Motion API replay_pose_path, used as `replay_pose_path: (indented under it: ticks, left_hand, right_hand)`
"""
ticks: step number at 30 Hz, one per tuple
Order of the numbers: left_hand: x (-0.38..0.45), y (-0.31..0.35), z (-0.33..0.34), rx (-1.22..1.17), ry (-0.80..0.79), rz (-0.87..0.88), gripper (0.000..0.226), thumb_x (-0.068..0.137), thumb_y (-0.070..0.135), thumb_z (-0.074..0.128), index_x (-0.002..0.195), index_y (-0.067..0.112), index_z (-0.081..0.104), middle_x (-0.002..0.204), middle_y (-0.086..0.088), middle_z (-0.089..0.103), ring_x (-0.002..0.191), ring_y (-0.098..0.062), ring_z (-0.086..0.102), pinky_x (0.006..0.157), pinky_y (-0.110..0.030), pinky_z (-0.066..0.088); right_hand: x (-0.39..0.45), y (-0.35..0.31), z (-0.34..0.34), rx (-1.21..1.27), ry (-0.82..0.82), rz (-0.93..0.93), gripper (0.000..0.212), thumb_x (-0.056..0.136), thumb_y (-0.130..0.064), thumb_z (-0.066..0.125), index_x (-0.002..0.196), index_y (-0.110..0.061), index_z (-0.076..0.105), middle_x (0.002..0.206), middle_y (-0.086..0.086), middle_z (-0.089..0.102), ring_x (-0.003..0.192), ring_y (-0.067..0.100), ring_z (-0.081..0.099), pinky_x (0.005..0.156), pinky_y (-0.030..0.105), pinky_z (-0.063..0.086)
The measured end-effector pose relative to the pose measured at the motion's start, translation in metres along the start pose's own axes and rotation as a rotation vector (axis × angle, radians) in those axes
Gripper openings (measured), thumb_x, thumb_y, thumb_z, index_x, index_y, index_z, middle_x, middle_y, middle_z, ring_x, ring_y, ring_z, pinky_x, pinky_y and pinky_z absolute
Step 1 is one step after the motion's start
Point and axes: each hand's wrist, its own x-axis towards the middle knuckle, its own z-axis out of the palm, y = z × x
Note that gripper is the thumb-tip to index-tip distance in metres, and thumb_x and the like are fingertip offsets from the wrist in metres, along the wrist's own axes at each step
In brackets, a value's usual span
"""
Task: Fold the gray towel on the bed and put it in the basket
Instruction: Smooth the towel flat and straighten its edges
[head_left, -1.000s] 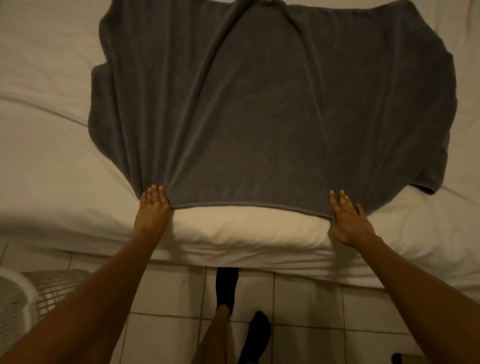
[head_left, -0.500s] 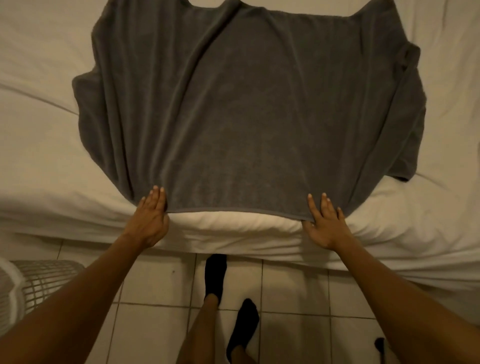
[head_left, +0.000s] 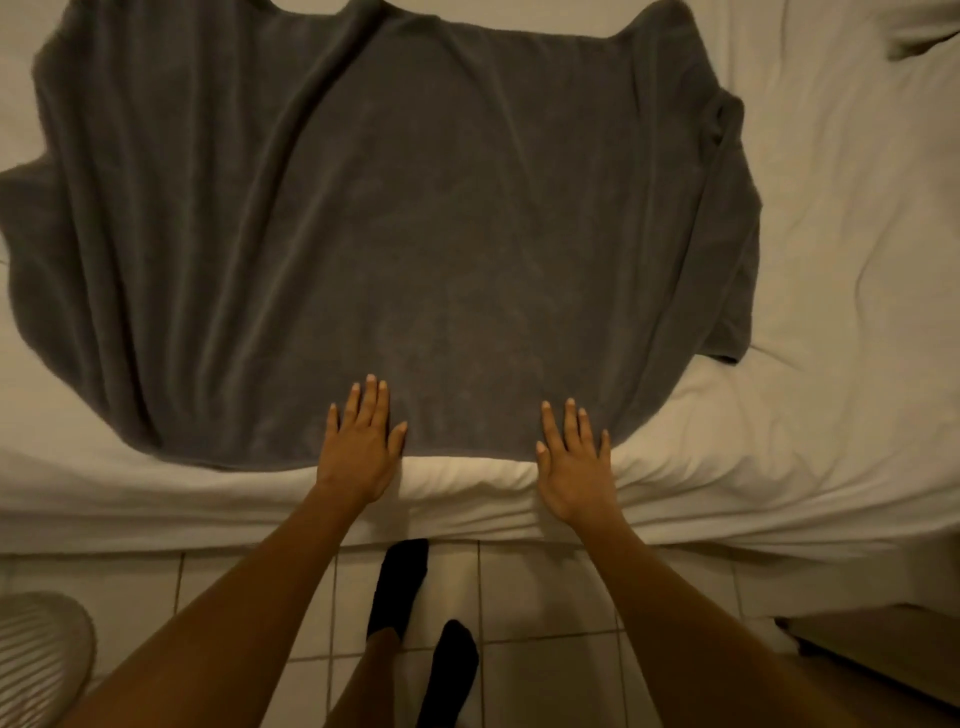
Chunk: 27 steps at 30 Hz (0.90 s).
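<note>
Fingers (head_left: 370, 410) of both hands, spread flat, have slid inward along the gray towel (head_left: 415, 234) hem, now closer together.

The towel (head_left: 384, 234) is a plain dark gray — no print, only shadowed creases running darker through it. Around the towel, the bed (head_left: 831, 260) sheet is plain white, warm and creamy in this light. Below the bed's edge, the floor (head_left: 545, 587) is off-white tile with a grid of darker grout lines. On those tiles — two solid black socks (head_left: 397, 582). Far left of them, a white ribbed basket (head_left: 36, 654).
</note>
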Motion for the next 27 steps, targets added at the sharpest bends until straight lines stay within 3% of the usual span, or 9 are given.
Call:
replay_pose_path:
  ticks: [3,8,13,17,27]
  left_hand:
    - [0.007,0.013,0.006,-0.002,0.039,0.034,0.065,0.1,0.046,0.02,0.152,0.014,-0.002,0.162,-0.004,-0.004,0.15,-0.019,-0.003,0.121,-0.042,0.0]
    - [0.034,0.042,-0.007,0.047,0.019,0.168,0.063,0.101,0.046,0.018,0.152,0.014,0.001,0.162,-0.004,-0.004,0.15,-0.019,-0.001,0.122,-0.041,0.003]
    - [0.069,0.075,-0.017,0.134,-0.026,0.273,0.064,0.101,0.047,0.019,0.153,0.015,-0.001,0.162,-0.003,-0.006,0.15,-0.018,-0.004,0.121,-0.039,0.0]
    - [0.107,0.114,-0.017,0.186,-0.06,0.344,0.065,0.101,0.047,0.019,0.152,0.014,-0.003,0.162,-0.004,-0.005,0.15,-0.018,-0.004,0.121,-0.039,0.001]
    - [0.178,0.242,-0.016,0.188,-0.011,0.424,0.067,0.1,0.045,0.027,0.152,0.009,0.004,0.161,-0.009,0.001,0.15,-0.02,0.004,0.121,-0.041,0.005]
  right_hand:
    - [0.002,-0.002,0.0,0.043,0.028,0.045,0.055,0.101,-0.037,0.021,0.151,-0.027,0.0,0.16,0.009,-0.002,0.148,0.024,-0.002,0.117,0.049,0.0]
    - [0.005,0.016,-0.022,0.132,0.193,0.207,0.055,0.099,-0.033,0.035,0.15,-0.02,0.018,0.158,0.015,0.012,0.146,0.029,0.012,0.117,0.049,0.009]
    - [0.029,0.062,-0.04,0.167,0.193,0.342,0.056,0.101,-0.036,0.024,0.151,-0.022,0.004,0.16,0.012,0.002,0.147,0.027,0.001,0.118,0.046,0.003]
    - [0.055,0.103,-0.05,0.183,0.234,0.406,0.055,0.101,-0.036,0.021,0.151,-0.022,0.004,0.16,0.012,0.004,0.147,0.027,0.002,0.118,0.047,0.004]
    - [0.106,0.204,-0.063,0.211,0.252,0.486,0.063,0.099,-0.034,0.031,0.151,-0.021,-0.002,0.16,0.012,0.001,0.147,0.027,-0.002,0.118,0.046,0.004]
